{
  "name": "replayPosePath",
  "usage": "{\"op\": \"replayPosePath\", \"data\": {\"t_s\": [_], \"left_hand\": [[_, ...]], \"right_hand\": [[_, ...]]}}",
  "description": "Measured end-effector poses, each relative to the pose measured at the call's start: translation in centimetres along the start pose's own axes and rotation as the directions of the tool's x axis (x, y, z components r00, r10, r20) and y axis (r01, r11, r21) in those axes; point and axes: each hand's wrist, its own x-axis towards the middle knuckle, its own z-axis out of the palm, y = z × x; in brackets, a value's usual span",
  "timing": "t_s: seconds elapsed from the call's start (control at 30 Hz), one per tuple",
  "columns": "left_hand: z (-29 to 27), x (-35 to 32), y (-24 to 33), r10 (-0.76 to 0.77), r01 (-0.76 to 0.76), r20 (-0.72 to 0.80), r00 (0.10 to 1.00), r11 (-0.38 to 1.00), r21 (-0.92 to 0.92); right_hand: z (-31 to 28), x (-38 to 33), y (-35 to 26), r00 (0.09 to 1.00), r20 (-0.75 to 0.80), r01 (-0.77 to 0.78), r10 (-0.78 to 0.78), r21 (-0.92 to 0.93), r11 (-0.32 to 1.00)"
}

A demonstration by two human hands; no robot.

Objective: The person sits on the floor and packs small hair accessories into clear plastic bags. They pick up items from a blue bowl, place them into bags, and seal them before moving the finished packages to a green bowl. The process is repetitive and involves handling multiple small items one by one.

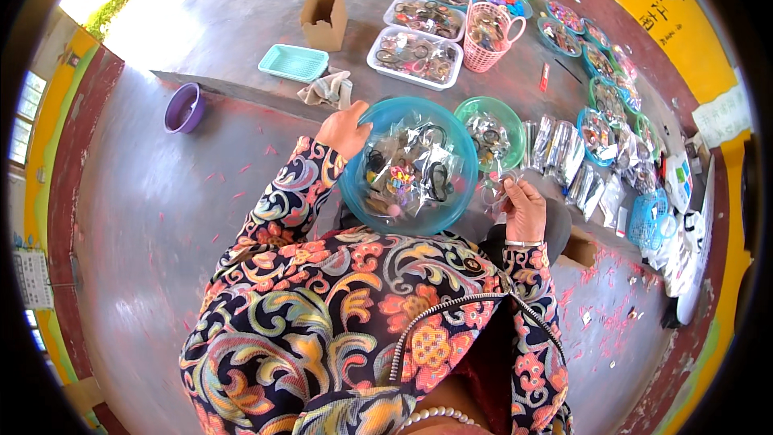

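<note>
My left hand (345, 130) grips the upper left rim of a round blue plastic basin (352, 185) in front of my body. Inside it lie several clear plastic packets (419, 165) with dark loops that look like hair ties and small colourful pieces. To the right of the basin, my right hand (525, 209) pinches a small clear plastic packet (493, 190) between thumb and fingers; its contents are hard to make out. A green basin (509, 130) holding similar packets stands just beyond that hand.
Two white trays (439, 84), a pink basket (481, 55), a turquoise tray (283, 62), a cardboard box (324, 28) and a crumpled cloth (326, 89) sit on the raised ledge. Bundled packets (560, 145) and filled basins (596, 135) line the right. A purple bowl (185, 109) stands left.
</note>
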Motion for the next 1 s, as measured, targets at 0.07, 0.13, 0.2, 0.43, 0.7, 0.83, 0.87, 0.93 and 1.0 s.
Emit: {"op": "replayPosePath", "data": {"t_s": [0.07,0.13,0.2,0.43,0.7,0.83,0.87,0.93,1.0], "left_hand": [[-0.8,-0.9,-0.8,-0.029,0.029,-0.01,1.0,1.0,-0.012],[-1.4,-1.3,-1.4,-0.029,0.028,-0.043,0.999,0.999,-0.025],[-1.9,-2.1,-0.7,-0.057,0.056,-0.057,0.997,0.998,-0.01],[-3.5,-4.5,0.5,-0.15,0.142,-0.121,0.981,0.987,-0.071],[-6.7,-8.6,2.8,-0.301,0.312,-0.234,0.925,0.95,0.013],[-7.7,-10.0,4.4,-0.362,0.382,-0.269,0.893,0.924,0.027],[-7.8,-10.4,4.5,-0.371,0.395,-0.286,0.884,0.918,0.031],[-7.7,-11.6,4.4,-0.379,0.414,-0.331,0.864,0.91,0.037],[-7.6,-12.9,4.4,-0.411,0.449,-0.375,0.831,0.893,0.015]], "right_hand": [[1.6,0.6,-0.4,0.998,0.058,-0.036,0.039,-0.052,0.998],[2.6,1.5,-0.8,0.991,0.122,-0.041,0.054,-0.11,0.993],[3.3,2.7,-1.4,0.979,0.199,-0.013,0.047,-0.17,0.985],[4.4,8.9,0.2,0.953,0.292,-0.126,0.086,0.121,0.985],[7.1,12.3,3.7,0.943,0.259,-0.293,0.21,0.343,0.893],[6.8,13.8,4.1,0.882,0.403,-0.39,0.243,0.338,0.857],[7.3,14.1,4.3,0.87,0.418,-0.41,0.262,0.314,0.856],[8.9,14.9,4.8,0.845,0.45,-0.436,0.29,0.265,0.86],[10.1,15.2,5.3,0.855,0.418,-0.423,0.308,0.216,0.88]]}}
